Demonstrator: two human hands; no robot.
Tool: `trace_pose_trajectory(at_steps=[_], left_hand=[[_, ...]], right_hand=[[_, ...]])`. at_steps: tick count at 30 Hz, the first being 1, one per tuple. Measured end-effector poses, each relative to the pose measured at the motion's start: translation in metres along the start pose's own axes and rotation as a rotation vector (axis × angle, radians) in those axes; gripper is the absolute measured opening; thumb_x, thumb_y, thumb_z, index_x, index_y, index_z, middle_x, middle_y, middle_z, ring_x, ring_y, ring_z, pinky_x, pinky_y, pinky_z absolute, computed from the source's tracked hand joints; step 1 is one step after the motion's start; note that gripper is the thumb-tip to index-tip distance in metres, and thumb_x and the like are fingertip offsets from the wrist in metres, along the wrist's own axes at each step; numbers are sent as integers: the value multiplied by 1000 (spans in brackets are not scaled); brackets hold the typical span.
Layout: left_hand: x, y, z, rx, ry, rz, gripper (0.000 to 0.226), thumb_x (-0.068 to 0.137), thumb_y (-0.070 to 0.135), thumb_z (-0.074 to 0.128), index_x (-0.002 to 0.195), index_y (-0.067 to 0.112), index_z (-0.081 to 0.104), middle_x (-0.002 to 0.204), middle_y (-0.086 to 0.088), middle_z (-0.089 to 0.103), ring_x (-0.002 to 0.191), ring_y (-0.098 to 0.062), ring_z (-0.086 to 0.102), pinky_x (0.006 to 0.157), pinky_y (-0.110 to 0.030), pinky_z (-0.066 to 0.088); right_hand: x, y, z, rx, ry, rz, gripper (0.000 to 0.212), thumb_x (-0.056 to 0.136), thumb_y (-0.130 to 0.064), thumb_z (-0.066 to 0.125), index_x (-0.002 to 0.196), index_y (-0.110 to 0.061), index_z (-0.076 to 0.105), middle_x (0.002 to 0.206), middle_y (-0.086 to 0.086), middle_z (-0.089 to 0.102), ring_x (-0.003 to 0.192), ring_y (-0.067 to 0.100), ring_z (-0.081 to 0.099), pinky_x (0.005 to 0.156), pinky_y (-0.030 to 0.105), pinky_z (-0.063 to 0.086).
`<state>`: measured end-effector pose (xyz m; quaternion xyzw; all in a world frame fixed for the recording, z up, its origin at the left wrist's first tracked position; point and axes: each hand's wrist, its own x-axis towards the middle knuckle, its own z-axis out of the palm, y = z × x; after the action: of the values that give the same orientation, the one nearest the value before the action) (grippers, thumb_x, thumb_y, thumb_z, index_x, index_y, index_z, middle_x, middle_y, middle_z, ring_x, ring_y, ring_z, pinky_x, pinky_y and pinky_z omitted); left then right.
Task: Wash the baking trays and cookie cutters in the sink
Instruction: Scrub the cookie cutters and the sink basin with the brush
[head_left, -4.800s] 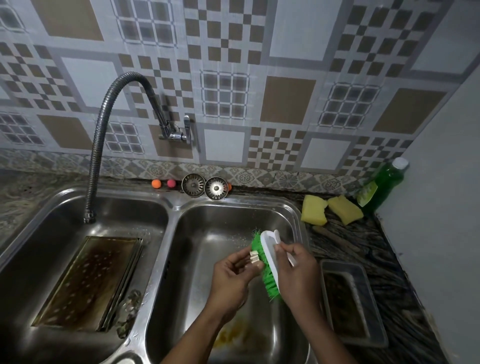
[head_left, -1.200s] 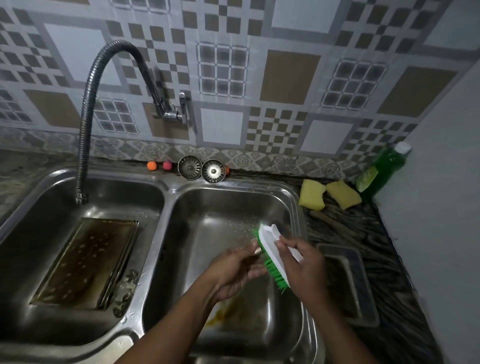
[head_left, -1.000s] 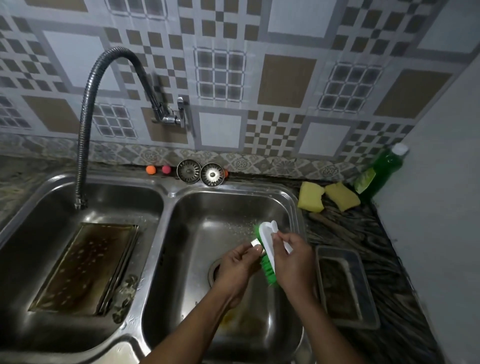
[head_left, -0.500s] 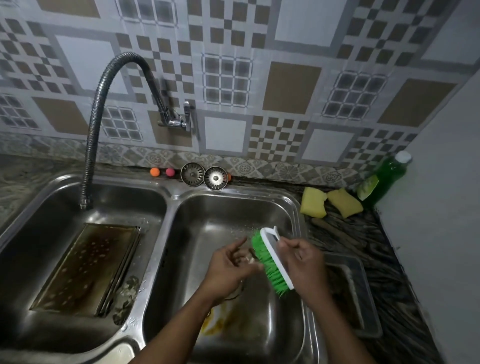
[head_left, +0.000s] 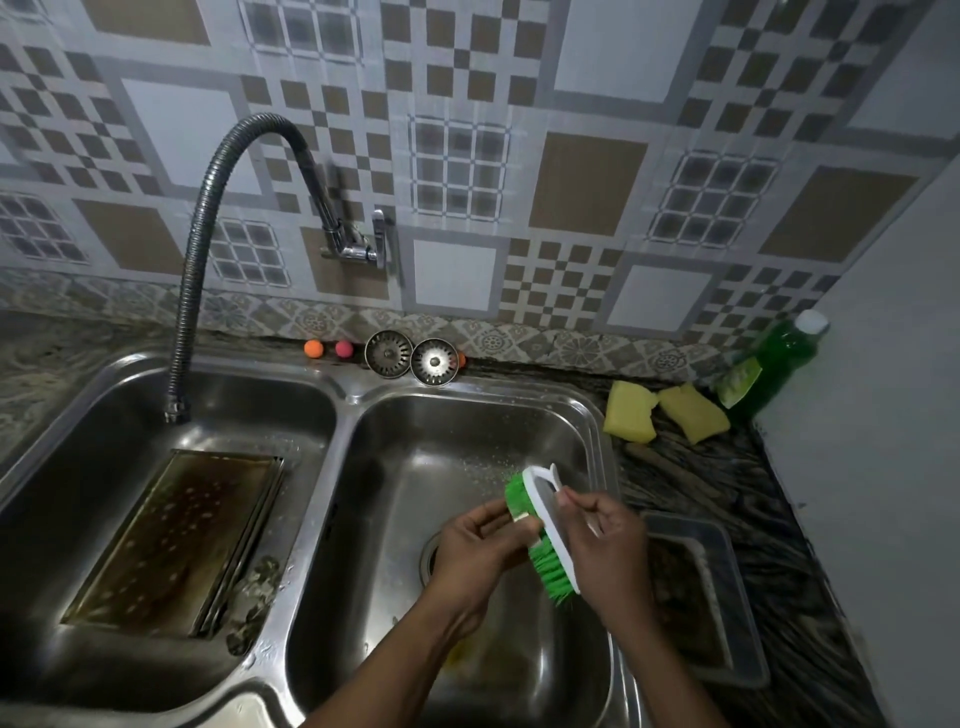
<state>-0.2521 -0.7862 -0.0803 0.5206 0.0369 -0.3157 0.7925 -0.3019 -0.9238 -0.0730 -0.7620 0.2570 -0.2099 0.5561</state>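
Over the right sink basin (head_left: 457, 447), my right hand (head_left: 605, 553) grips a white scrub brush with green bristles (head_left: 543, 530). My left hand (head_left: 475, 548) pinches a small pale cookie cutter (head_left: 519, 517) against the bristles; most of the cutter is hidden by fingers. A large browned baking tray (head_left: 171, 535) lies in the left basin (head_left: 78, 441). A smaller greasy tray (head_left: 727, 597) sits on the counter right of the sink.
A flexible tap hose (head_left: 208, 218) arches over the left basin. Two strainer plugs (head_left: 410, 356) and small coloured balls (head_left: 327, 348) line the back ledge. Two yellow sponges (head_left: 665, 413) and a green soap bottle (head_left: 769, 364) sit at back right beside a wall.
Both hands stayed over the right basin, shifting slightly as the brush rubs back and forth on the cutter. The camera view wobbled; trays have not moved.
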Motion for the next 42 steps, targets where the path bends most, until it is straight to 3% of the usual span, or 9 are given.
trace_pose_trajectory(at_steps=[8,13,18,22,26,28,33,37,42], left_hand=[[-1,0,6,304,-23,191,58,75,2,82,127,18,62,105,-2,77,98,-20,73,86,-34,59],[-4,3,-6,22,-30,-84,28,89,11,69,115,3,70,114,-20,72,100,-32,70,76,-31,58],[-1,13,-15,-251,-54,-365,34,92,20,64,114,-6,68,102,-26,70,76,-26,70,71,-35,62],[0,18,-16,-33,-102,-268,15,90,3,66,101,-2,75,99,-23,72,73,-21,70,63,-28,59],[2,17,-21,166,-36,-113,37,78,-11,73,113,1,71,103,-20,74,87,-24,71,78,-32,60],[2,18,-25,215,-37,-91,36,77,-10,75,111,4,73,105,-22,74,94,-31,69,92,-43,54],[-2,19,-30,364,-101,-25,32,71,-8,81,101,4,76,98,-18,75,95,-39,71,89,-47,58],[2,20,-27,450,-71,40,31,66,-5,85,93,8,79,92,-12,77,83,-29,73,76,-36,60],[7,23,-33,335,-121,47,50,65,-5,86,112,10,74,108,-12,75,99,-32,71,90,-40,58]], right_hand=[[-3,0,15,-219,169,-3,11,91,-27,65,95,-20,72,94,-6,73,87,11,66,64,19,46],[-5,15,3,-370,51,-408,15,89,-23,70,99,-13,75,99,-5,75,90,7,69,76,25,54],[4,17,-11,-475,-32,-650,22,92,-29,64,100,-13,74,93,-2,73,81,8,68,68,25,55],[0,12,-6,-380,-3,-406,13,89,-26,70,101,-20,74,102,-12,73,94,-1,67,80,17,52],[-6,-1,-3,-124,54,-171,21,87,-20,72,90,-41,69,94,-33,68,97,-10,63,79,6,46],[-4,-5,-7,-90,-37,-176,24,85,-18,74,87,-42,69,95,-31,69,94,-8,65,78,7,47],[1,-11,-9,-216,-210,-182,9,84,-32,74,92,-35,75,96,-25,71,93,-6,65,80,19,51],[1,-9,-7,-330,-147,-252,15,86,-40,69,98,-33,73,97,-26,71,91,-7,64,76,18,51],[-1,-8,-1,-70,6,-72,10,88,-26,70,82,-34,70,89,-24,71,84,-4,66,73,29,53]])
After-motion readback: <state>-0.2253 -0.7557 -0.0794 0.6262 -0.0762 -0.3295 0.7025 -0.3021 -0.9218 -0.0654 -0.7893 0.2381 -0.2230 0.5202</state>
